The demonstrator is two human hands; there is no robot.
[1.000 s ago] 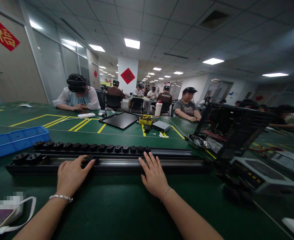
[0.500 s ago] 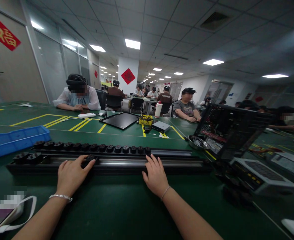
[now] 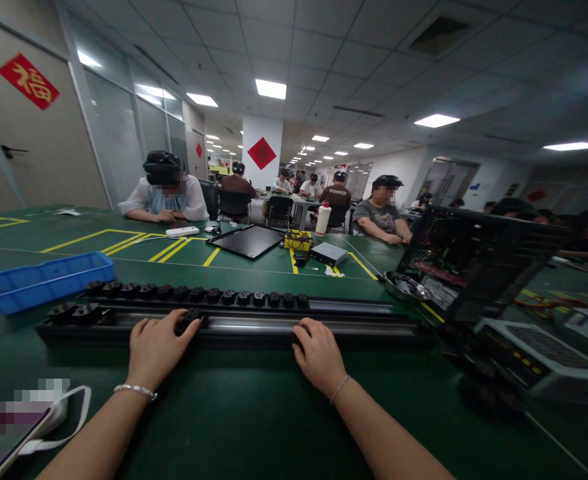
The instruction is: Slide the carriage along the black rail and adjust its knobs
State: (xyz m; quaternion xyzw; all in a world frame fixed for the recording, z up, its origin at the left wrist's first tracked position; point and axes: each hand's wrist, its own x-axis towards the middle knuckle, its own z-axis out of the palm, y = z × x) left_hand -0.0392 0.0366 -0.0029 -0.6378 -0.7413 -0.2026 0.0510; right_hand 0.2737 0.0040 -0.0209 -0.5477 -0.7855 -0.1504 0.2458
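A long black power track rail (image 3: 254,325) with a shiny metallic channel lies across the table in front of me. My left hand (image 3: 157,343) is closed round a black socket module (image 3: 190,321) seated on the rail, thumb at its right side. Its fingers partly hide the module. My right hand (image 3: 320,355) grips the rail farther right, fingers bent over the front edge; its fingertips are partly hidden. Two black socket modules (image 3: 85,313) sit at the rail's left end. Behind it, a second rail (image 3: 349,307) carries a row of several similar modules (image 3: 214,297).
A blue bin (image 3: 49,283) stands at the left, and a phone (image 3: 21,433) with a white strap lies at lower left. To the right are a metal bowl (image 3: 407,287), an open computer case (image 3: 489,260) and a power supply unit (image 3: 539,357). People sit across the table.
My right hand's fingers have bent in from a stretched pose onto the rail. My left hand stays on the module. The whole view has shifted slightly.
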